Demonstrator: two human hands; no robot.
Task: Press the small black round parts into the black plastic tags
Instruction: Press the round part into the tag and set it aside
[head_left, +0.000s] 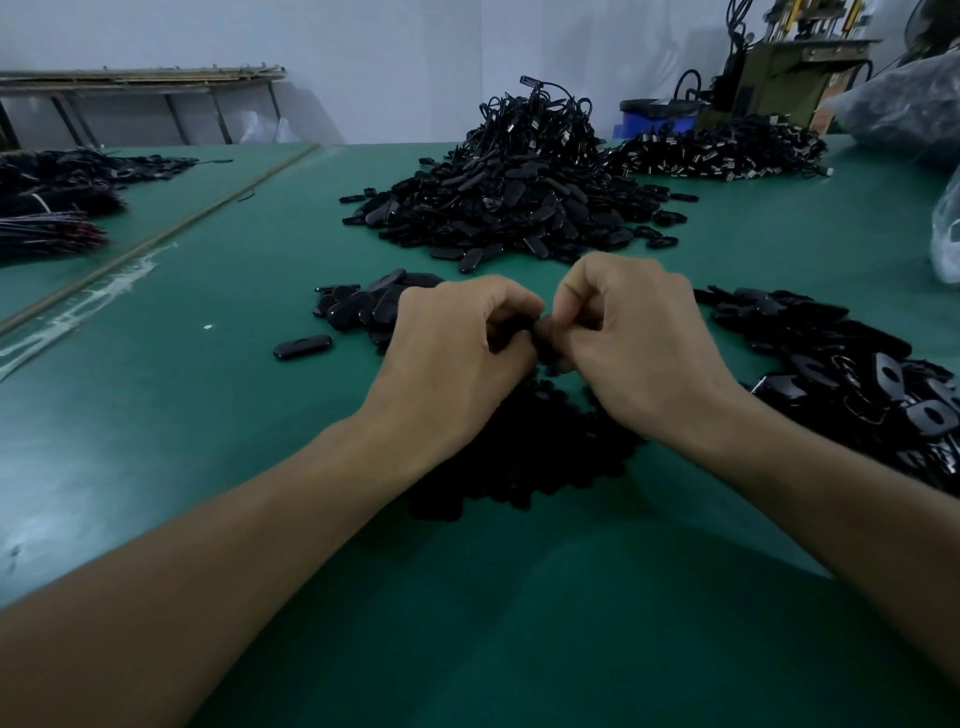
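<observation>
Over at the far left of the green table mat (182, 415), bundles of dark cords (52, 208) are lying well apart from the work, seemingly parked for another stage. Nearer in, one glossy black oval plastic tag (302, 347) is sitting alone, just beside a small heap of black plastic tags (358, 306) that is probably being kept within easy reach of the left hand (457, 353).

That hand is hovering above the mat with its fingers curled tight, and it is meeting the right hand (634, 343) fingertip to fingertip. Both are pinching a small dark piece (540, 332) between them. I am guessing a tag and a round part are being squeezed together there, but which hand has which I cannot tell.

Beneath the wrists a low heap of small black round parts (519, 457) is lying, placed where either hand can dip in. Behind, a tall mound of black tags (509, 202) is waiting.

Off to the right, a spread of flat black tag pieces with holes (857, 384) is lying near the right forearm.
</observation>
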